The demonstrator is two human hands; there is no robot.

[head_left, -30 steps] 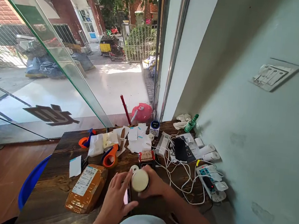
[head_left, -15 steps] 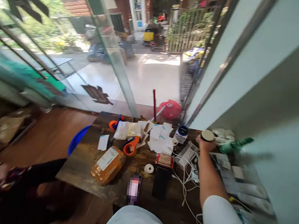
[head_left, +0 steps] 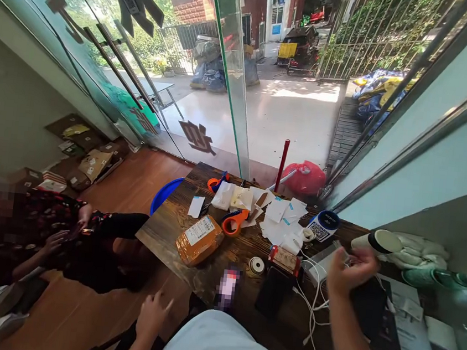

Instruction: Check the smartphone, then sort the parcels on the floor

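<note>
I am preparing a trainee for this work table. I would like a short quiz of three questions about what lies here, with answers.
1. True or false: the brown taped parcel bears a white paper label.
2. Where is the red plastic bag?
A) On the dark wooden table
B) Beyond the table's far edge
C) Under the parcel
3. Fill in: the hand nearest the cream-and-black cylinder is the person's ____ one.

Key: 1 true; 2 B; 3 right.

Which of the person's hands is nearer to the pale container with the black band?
The right hand: it is right by the container, on its near side. The left hand is much farther off, beyond the table's left edge.
</note>
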